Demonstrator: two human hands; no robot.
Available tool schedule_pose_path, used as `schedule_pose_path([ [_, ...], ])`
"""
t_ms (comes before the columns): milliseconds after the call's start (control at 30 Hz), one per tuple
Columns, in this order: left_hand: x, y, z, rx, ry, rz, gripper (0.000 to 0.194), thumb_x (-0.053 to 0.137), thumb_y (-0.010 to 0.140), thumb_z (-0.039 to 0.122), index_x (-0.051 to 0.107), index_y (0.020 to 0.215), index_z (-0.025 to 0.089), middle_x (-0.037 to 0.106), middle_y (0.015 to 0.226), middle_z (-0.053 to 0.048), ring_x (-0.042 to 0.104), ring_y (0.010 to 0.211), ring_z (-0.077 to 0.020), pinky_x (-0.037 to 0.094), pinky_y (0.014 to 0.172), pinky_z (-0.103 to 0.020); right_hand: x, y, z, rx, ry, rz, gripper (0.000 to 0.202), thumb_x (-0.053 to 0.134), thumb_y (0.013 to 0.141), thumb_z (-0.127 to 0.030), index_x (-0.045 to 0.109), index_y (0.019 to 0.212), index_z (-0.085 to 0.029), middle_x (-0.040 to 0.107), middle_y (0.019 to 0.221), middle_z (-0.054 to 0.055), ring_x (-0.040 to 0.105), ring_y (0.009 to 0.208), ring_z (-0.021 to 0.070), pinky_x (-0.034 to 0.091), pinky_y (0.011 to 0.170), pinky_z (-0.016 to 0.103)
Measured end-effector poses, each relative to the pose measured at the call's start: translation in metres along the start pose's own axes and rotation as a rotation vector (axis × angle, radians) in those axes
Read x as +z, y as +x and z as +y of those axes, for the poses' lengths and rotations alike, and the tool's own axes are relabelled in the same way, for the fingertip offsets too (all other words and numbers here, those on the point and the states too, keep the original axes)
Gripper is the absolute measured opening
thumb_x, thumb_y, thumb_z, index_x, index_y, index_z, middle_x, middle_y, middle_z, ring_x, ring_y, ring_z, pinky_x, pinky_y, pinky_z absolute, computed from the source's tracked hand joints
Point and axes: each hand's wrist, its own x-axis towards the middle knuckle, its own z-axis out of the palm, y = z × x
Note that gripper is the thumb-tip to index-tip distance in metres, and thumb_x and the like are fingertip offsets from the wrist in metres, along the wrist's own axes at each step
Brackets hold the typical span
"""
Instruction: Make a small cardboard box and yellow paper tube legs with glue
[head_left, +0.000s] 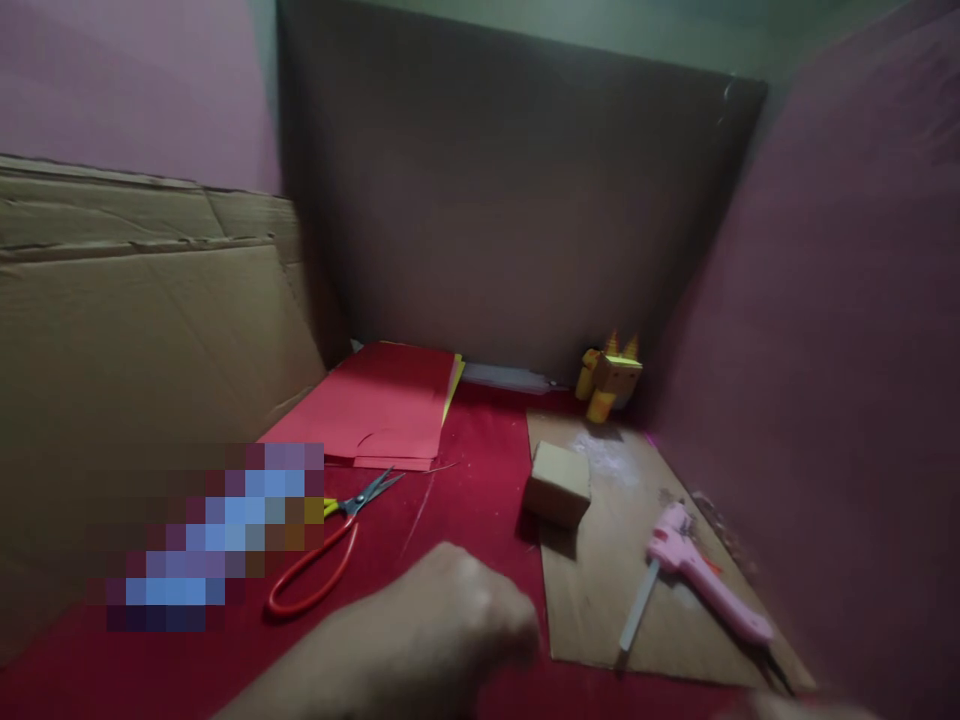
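Note:
My left hand [469,620] reaches in from the bottom edge, with its knuckles up and fingers curled closed. What it may hold is hidden beneath it. Of my right hand [787,706], only a blurred sliver shows at the lower right, its fingers out of sight. Beyond my left hand, a small cardboard box [559,485] rests on the left edge of a flat cardboard sheet [600,610]. A pink glue gun [709,580] lies on that sheet, a whitish glue stick [640,605] jutting from it. Scissors [352,520] with red handles lie to the left, blades apart.
Red paper sheets [390,400] are stacked at the back left on the red cloth [487,430]. A small cardboard figure [619,375] with yellow parts and horns stands at the back right. Cardboard [135,330] and pink panels [847,330] wall the sides. A pixelated patch covers something at left.

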Motion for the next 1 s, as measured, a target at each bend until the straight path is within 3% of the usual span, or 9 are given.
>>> schedule_pose_path([
  [100, -0.006, 0.006, -0.022, -0.172, -0.046, 0.054, 0.019, 0.061, 0.085, 0.023, 0.065, 0.068, 0.016, 0.065, 0.059, 0.001, 0.053, 0.051, -0.0077, 0.033, 0.049, -0.019, 0.007, 0.012, -0.018, -0.045, 0.035, -0.015, 0.021, 0.059, 0.069, -0.062, 0.07, 0.073, -0.044, 0.072, 0.065, 0.006, 0.07, 0.073, 0.0252, 0.052, 0.058, 0.039],
  [167, -0.011, 0.01, -0.034, -0.245, -0.087, 0.042, 0.024, 0.059, 0.087, 0.031, 0.065, 0.069, 0.015, 0.063, 0.057, 0.001, 0.047, 0.049, -0.0072, 0.031, 0.048, -0.019, 0.005, 0.034, -0.027, -0.087, 0.065, 0.073, 0.018, 0.062, 0.078, -0.048, 0.072, 0.076, -0.033, 0.073, 0.07, 0.006, 0.069, 0.066, 0.0224, 0.054, 0.064, 0.039],
  [300, -0.012, 0.016, -0.05, -0.329, -0.07, 0.113, 0.017, 0.06, 0.083, 0.03, 0.065, 0.072, 0.017, 0.065, 0.065, -0.001, 0.053, 0.058, -0.0113, 0.034, 0.056, -0.022, -0.009, 0.103, -0.033, -0.162, -0.112, 0.323, 0.01, 0.067, 0.078, -0.022, 0.075, 0.085, -0.018, 0.076, 0.08, 0.006, 0.07, 0.063, 0.0165, 0.057, 0.068, 0.032],
  [400, -0.006, 0.017, -0.056, -0.36, -0.128, 0.091, 0.01, 0.058, 0.079, 0.022, 0.065, 0.073, 0.018, 0.065, 0.063, 0.0, 0.057, 0.058, -0.012, 0.037, 0.056, -0.021, -0.019, 0.161, -0.024, 0.001, -0.413, 0.407, 0.024, 0.056, 0.085, -0.015, 0.069, 0.105, -0.012, 0.076, 0.088, 0.01, 0.071, 0.07, 0.0152, 0.058, 0.071, 0.029],
  [467, -0.003, 0.014, -0.058, -0.362, -0.177, 0.055, 0.01, 0.055, 0.076, 0.014, 0.064, 0.074, 0.017, 0.064, 0.06, 0.001, 0.058, 0.056, -0.0111, 0.039, 0.053, -0.019, -0.021, 0.196, -0.013, 0.159, -0.698, 0.345, 0.027, 0.048, 0.091, -0.014, 0.067, 0.109, -0.008, 0.075, 0.09, 0.012, 0.071, 0.066, 0.0139, 0.057, 0.066, 0.026],
  [567, -0.001, 0.006, -0.055, -0.336, -0.236, -0.009, 0.024, 0.046, 0.07, 0.001, 0.063, 0.08, 0.015, 0.064, 0.061, 0.002, 0.059, 0.054, -0.0092, 0.041, 0.051, -0.017, -0.018, 0.236, 0.011, 0.264, -0.879, 0.244, 0.015, 0.058, 0.086, -0.015, 0.071, 0.086, -0.007, 0.073, 0.078, 0.011, 0.07, 0.068, 0.0192, 0.056, 0.065, 0.031],
  [733, -0.002, -0.009, -0.046, -0.184, -0.228, -0.117, 0.047, 0.049, 0.064, -0.006, 0.063, 0.102, 0.017, 0.071, 0.09, -0.003, 0.064, 0.077, -0.0122, 0.045, 0.062, -0.017, -0.003, 0.276, 0.051, 0.314, -1.133, 0.117, 0.028, 0.058, 0.09, -0.031, 0.058, 0.115, -0.018, 0.06, 0.118, 0.007, 0.062, 0.101, 0.0213, 0.053, 0.084, 0.04],
  [833, -0.003, -0.013, -0.045, -0.155, -0.111, -0.139, 0.031, 0.055, 0.073, 0.001, 0.068, 0.094, 0.02, 0.071, 0.086, 0.0, 0.064, 0.074, -0.0116, 0.043, 0.061, -0.017, 0.002, 0.288, 0.07, 0.321, -1.225, 0.128, 0.032, 0.057, 0.091, -0.032, 0.055, 0.12, -0.018, 0.058, 0.122, 0.009, 0.06, 0.103, 0.0221, 0.052, 0.085, 0.043],
  [1000, -0.012, -0.009, -0.054, -0.269, -0.009, -0.117, 0.013, 0.058, 0.082, 0.018, 0.069, 0.078, 0.019, 0.069, 0.066, 0.001, 0.061, 0.057, -0.0121, 0.039, 0.052, -0.02, 0.004, 0.297, 0.089, 0.327, -1.262, 0.12, 0.033, 0.058, 0.09, -0.032, 0.056, 0.119, -0.016, 0.058, 0.121, 0.01, 0.061, 0.102, 0.0223, 0.052, 0.085, 0.043],
])
